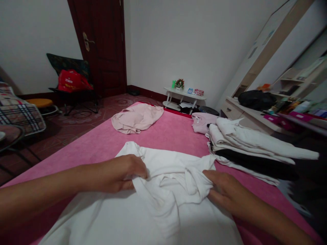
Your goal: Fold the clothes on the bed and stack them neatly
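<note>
A white shirt (163, 204) lies rumpled at 6 o'clock on the pink bed (102, 143). The left hand (122, 173) bunches its cloth in curled fingers, and the right hand (224, 194) seems to pinch the opposite fold. A folded stack (245, 143) sits at 2 o'clock and a pink garment (138, 117) at 11.

Plain white on the shirt (163, 207). Bright pink across the bed cover (102, 143). Pale pink on the crumpled top (136, 118) and the folded top (201, 122). White over black in the stack of clothes (245, 144). Dark red-brown on the door (102, 44), red on the bag (71, 81), orange on the stool (39, 102), white-black-red plaid on the blanket (17, 112).
</note>
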`<state>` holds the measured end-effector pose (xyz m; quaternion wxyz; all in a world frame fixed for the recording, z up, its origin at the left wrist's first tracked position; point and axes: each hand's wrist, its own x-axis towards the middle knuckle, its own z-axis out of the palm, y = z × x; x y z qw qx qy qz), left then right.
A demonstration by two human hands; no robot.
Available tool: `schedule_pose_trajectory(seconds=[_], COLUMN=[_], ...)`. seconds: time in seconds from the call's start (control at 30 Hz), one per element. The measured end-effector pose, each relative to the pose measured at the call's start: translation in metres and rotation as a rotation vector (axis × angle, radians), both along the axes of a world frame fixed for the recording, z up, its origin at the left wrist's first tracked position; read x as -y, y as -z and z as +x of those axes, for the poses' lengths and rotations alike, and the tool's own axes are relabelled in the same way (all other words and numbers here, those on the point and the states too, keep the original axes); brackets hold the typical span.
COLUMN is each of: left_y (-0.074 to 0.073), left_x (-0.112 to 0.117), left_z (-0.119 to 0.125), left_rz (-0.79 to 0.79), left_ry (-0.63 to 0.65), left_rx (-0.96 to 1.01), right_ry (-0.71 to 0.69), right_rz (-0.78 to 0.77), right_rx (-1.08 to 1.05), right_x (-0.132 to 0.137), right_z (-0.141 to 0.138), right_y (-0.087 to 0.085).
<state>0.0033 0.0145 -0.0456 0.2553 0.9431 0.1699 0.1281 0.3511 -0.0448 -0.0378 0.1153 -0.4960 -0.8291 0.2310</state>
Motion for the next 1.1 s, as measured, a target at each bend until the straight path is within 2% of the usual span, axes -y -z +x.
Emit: schedule_pose_trajectory(seconds=[0.1, 0.17, 0.2, 0.27, 0.33, 0.4, 0.43, 0.5, 0.6, 0.7, 0.77, 0.87, 0.97, 1.1], left_y=[-0.019, -0.029, -0.033, -0.035, -0.032, -0.024, -0.019, -0.007, 0.017, 0.041, 0.053, 0.063, 0.066, 0.068], left_x=[-0.011, -0.038, -0.058, -0.107, -0.156, -0.19, -0.199, -0.201, -0.175, -0.148, -0.143, -0.152, -0.164, -0.171], left_z=[0.001, 0.005, 0.008, 0.018, 0.031, 0.045, 0.052, 0.066, 0.083, 0.089, 0.086, 0.077, 0.073, 0.075], left_rz=[-0.387, -0.484, -0.48, -0.389, -0.201, 0.013, 0.139, 0.324, 0.385, 0.381, 0.401, 0.424, 0.431, 0.467], left_ry=[-0.018, -0.132, -0.21, -0.448, -0.741, -0.987, -1.041, -1.026, -0.751, -0.486, -0.445, -0.503, -0.595, -0.719], left_rx=[-0.005, 0.015, 0.055, 0.178, 0.263, 0.262, 0.244, 0.193, 0.068, -0.045, -0.066, -0.039, -0.037, -0.082], right_ry=[-0.041, -0.075, -0.062, 0.09, 0.393, 0.647, 0.698, 0.641, 0.469, 0.407, 0.43, 0.571, 0.704, 0.723], right_rz=[-0.205, -0.305, -0.298, -0.099, 0.278, 0.532, 0.593, 0.594, 0.452, 0.348, 0.336, 0.337, 0.337, 0.427], right_rx=[-0.062, -0.083, -0.084, -0.086, -0.089, -0.044, -0.011, 0.062, 0.203, 0.297, 0.34, 0.423, 0.482, 0.482], right_x=[-0.009, -0.033, -0.05, -0.091, -0.132, -0.161, -0.169, -0.172, -0.161, -0.155, -0.161, -0.176, -0.186, -0.19], right_z=[-0.002, -0.001, 0.001, 0.005, 0.007, 0.004, -0.001, -0.012, -0.027, -0.027, -0.016, 0.001, 0.007, 0.005], right_y=[-0.023, -0.041, -0.048, -0.057, -0.055, -0.04, -0.027, 0.004, 0.052, 0.077, 0.078, 0.068, 0.06, 0.06])
